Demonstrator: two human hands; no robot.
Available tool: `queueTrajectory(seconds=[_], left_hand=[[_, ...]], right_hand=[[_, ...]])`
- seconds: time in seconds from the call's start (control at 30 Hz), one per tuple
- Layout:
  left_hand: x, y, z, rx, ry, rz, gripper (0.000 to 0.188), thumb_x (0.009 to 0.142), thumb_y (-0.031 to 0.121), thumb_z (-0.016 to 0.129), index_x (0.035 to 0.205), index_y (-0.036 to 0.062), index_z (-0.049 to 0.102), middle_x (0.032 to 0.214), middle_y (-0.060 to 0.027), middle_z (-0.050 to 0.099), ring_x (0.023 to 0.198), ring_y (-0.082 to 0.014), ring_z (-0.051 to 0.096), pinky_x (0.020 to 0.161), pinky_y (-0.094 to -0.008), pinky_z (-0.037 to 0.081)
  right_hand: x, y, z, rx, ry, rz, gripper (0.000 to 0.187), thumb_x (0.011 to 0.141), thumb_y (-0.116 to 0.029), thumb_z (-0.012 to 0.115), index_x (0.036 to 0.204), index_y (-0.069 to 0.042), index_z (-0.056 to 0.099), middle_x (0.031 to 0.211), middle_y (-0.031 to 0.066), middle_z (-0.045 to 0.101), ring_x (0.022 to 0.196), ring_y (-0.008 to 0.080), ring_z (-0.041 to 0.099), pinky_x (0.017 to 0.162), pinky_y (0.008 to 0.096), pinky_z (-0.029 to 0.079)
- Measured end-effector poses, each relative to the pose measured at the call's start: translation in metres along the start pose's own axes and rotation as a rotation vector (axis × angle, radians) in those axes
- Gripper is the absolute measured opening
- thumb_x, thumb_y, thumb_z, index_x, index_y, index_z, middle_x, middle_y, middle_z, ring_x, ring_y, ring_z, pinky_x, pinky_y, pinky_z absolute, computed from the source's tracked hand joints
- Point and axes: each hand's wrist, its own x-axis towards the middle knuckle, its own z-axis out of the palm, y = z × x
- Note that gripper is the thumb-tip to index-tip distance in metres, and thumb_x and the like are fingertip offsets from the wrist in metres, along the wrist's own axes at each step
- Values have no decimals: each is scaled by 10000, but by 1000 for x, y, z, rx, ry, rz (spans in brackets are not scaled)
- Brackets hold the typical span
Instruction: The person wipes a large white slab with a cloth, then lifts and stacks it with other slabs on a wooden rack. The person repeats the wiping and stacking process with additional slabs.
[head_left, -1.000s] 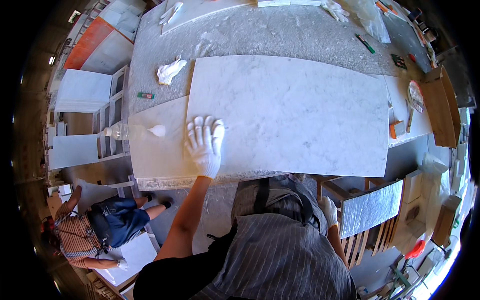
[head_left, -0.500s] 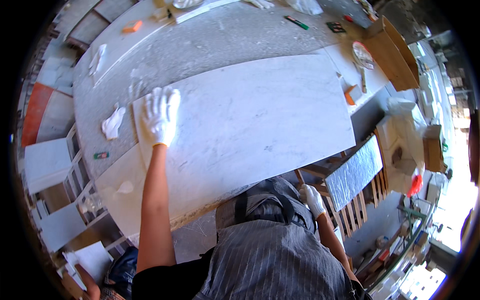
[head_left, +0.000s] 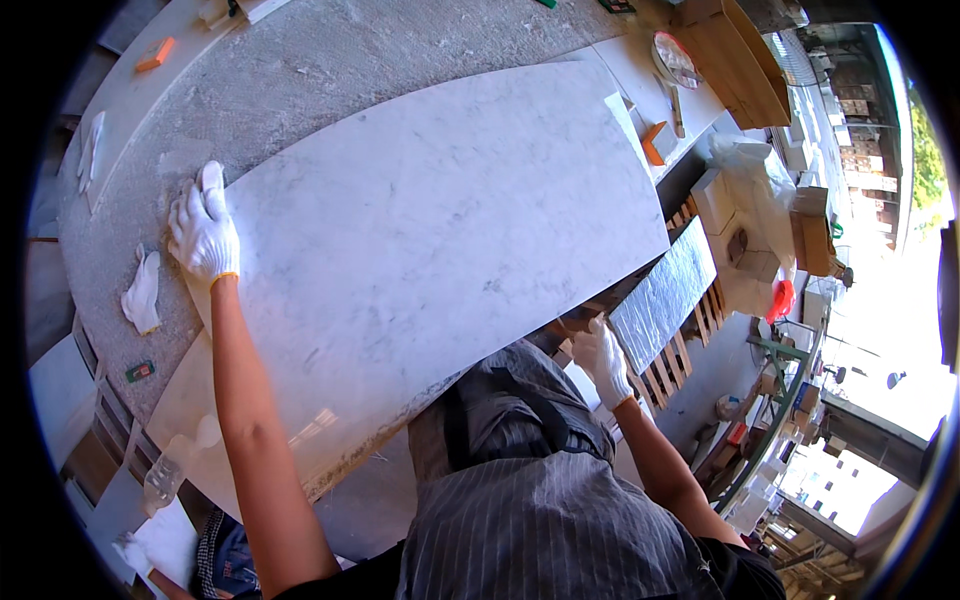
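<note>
A large white marble slab point(head_left: 430, 220) with grey veins lies across the worktable, tilted in view. My left hand point(head_left: 205, 235), in a white knit glove, is at the slab's left edge, its fingers curled over that edge. Low on the right, my gloved right hand point(head_left: 602, 365) is beside my apron, just off the slab's near edge. Its fingers reach up toward that edge, partly bent, with nothing visible in them. A loose white glove point(head_left: 143, 292) lies on the table left of my left hand.
A foil-like silver panel point(head_left: 665, 295) rests on a wooden pallet point(head_left: 668, 372) at right. Beyond stand a cardboard box point(head_left: 735, 65), an orange-sided block point(head_left: 658, 143) and a round bowl point(head_left: 675, 58). A plastic bottle point(head_left: 165, 480) is at lower left, near another person's gloved hand point(head_left: 130, 552).
My left hand has gone from lying flat on the slab to curling over its left edge. My right hand has risen toward the slab's near edge. The view has shifted.
</note>
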Motion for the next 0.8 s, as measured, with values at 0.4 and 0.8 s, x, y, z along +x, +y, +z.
queueTrajectory(seconds=[0.4, 0.8], left_hand=[[13, 0, 8, 13, 74, 34, 559, 1023, 575, 316, 1383, 216, 549, 1399, -23, 584, 1337, -208, 492, 1050, -481, 381], [50, 6, 30, 114, 175, 145, 521, 1032, 543, 314, 1395, 250, 545, 1403, -3, 583, 1340, -207, 492, 1081, -454, 362]], right_hand=[[34, 2, 63, 75, -310, 15, 637, 1054, -517, 354, 1426, -3, 411, 1436, 196, 496, 1290, 304, 519, 1096, 454, 403], [41, 11, 57, 9, -328, 0, 703, 1044, -558, 328, 1448, 16, 355, 1434, 192, 483, 1279, 312, 527, 1096, 453, 409]])
